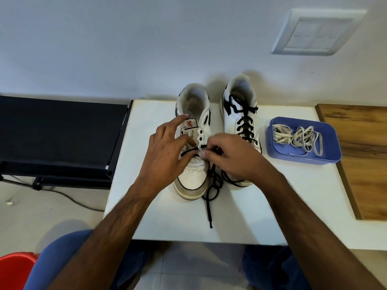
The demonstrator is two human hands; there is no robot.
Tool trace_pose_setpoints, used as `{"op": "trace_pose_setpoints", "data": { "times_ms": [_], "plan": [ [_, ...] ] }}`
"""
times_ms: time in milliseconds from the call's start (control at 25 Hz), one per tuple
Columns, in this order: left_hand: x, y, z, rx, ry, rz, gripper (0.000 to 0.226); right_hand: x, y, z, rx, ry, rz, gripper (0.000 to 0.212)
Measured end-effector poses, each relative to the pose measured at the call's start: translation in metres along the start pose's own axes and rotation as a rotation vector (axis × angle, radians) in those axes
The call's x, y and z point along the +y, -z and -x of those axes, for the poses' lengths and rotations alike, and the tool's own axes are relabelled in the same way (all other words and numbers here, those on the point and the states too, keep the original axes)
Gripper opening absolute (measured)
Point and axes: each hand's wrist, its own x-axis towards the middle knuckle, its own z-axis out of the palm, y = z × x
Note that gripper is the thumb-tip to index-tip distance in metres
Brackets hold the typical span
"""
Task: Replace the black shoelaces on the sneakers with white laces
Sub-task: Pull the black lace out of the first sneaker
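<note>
Head view: right hand (232,155) grip pinches black lace (210,185) at left shoe (193,143) low eyelet; left hand (167,147) fingers spread, steadying tongue. Right shoe (240,122) fully laced. Risk: hard tug drags shoe off white surface (240,216). White laces (297,136) in blue tray (333,152), right. Wood board far right; wall socket beyond.

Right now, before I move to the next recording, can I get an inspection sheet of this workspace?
Surface: white table, sneakers standing on it.
Job's things: left sneaker mostly unlaced, black lace trailing off its toe; right sneaker laced in black; white laces in blue tray.
Clutter: nothing seen.
Hands: left hand rests on left sneaker; right hand pinches black lace.
Cables: black cable on floor.
Surroundings: wall socket, wooden board, black stand, red seat.
</note>
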Motion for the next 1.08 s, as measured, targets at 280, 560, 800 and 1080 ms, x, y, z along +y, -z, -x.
{"op": "trace_pose_setpoints", "data": {
  "times_ms": [280,560,800,1080],
  "plan": [
    [0.003,-0.002,-0.001,0.085,0.093,0.052,0.010,-0.020,-0.017,-0.006,0.291,-0.018,0.029,0.032],
    [-0.004,0.005,-0.003,0.050,0.315,0.296,0.027,-0.015,-0.028,-0.015,0.287,0.055,0.136,0.039],
    [-0.008,0.007,-0.006,0.078,0.357,0.400,0.033,-0.011,-0.023,-0.016,0.288,0.117,0.052,0.012],
    [-0.006,0.021,-0.011,0.100,0.657,0.817,0.018,-0.004,-0.018,-0.016,0.223,0.097,-0.096,0.030]
  ]
}}
